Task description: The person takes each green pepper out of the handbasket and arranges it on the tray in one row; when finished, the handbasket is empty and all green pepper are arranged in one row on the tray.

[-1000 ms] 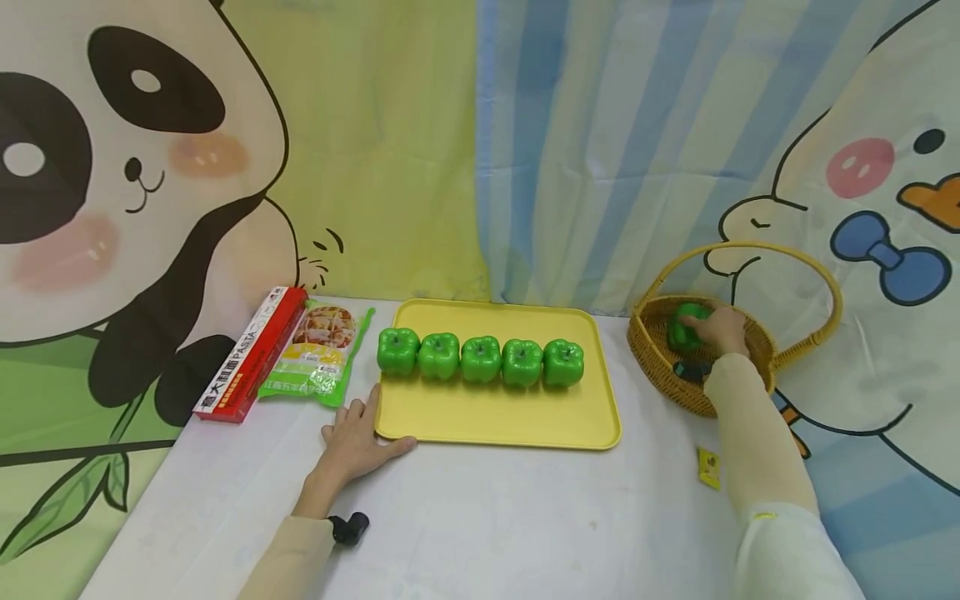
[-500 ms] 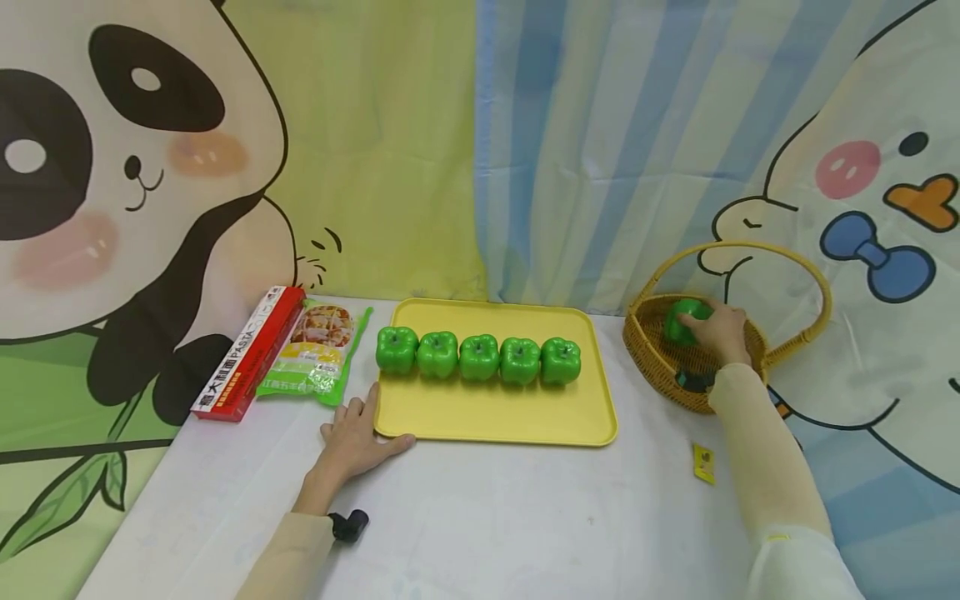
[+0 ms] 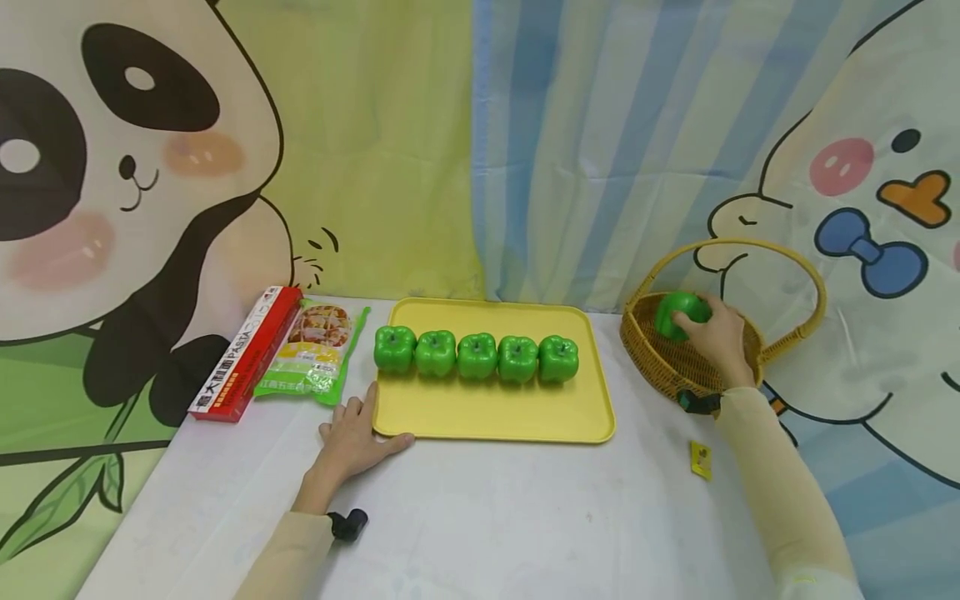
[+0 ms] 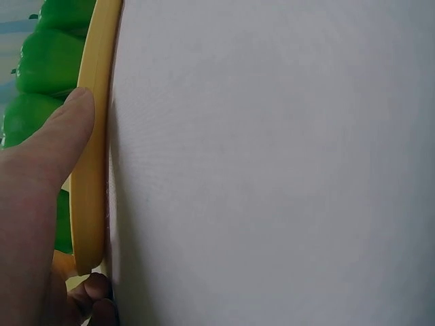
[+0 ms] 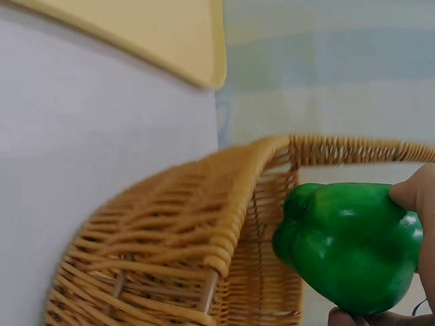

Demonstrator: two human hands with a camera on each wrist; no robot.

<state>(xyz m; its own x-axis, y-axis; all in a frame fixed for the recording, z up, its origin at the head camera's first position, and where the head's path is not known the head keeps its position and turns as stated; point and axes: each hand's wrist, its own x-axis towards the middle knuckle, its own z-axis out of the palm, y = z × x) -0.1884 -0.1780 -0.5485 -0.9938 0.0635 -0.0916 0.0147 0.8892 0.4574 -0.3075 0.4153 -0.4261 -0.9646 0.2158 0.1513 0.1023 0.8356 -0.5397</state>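
My right hand [image 3: 722, 337] grips a green bell pepper [image 3: 681, 315] over the mouth of a wicker basket [image 3: 648, 358]. In the right wrist view the thumb and fingers hold the bell pepper [image 5: 350, 244] beside the basket's rim [image 5: 231, 224]. My left hand [image 3: 356, 437] rests at the near left corner of a yellow tray [image 3: 487, 417], thumb along the front edge and fingers along the side. The left wrist view shows the thumb [image 4: 71, 125] against the tray rim [image 4: 92, 170]. Several green bell peppers [image 3: 477, 357] stand in a row across the tray.
A red and white pasta box [image 3: 247, 354] and a green food packet [image 3: 315, 350] lie left of the tray. A small yellow sachet [image 3: 701, 460] lies in front of the basket. The basket's tall handle [image 3: 750, 243] arches over it. A printed curtain [image 3: 555, 150] hangs behind the table.
My right hand has raised the bell pepper from inside the basket and shifted it slightly left. The left hand stays at the tray corner.
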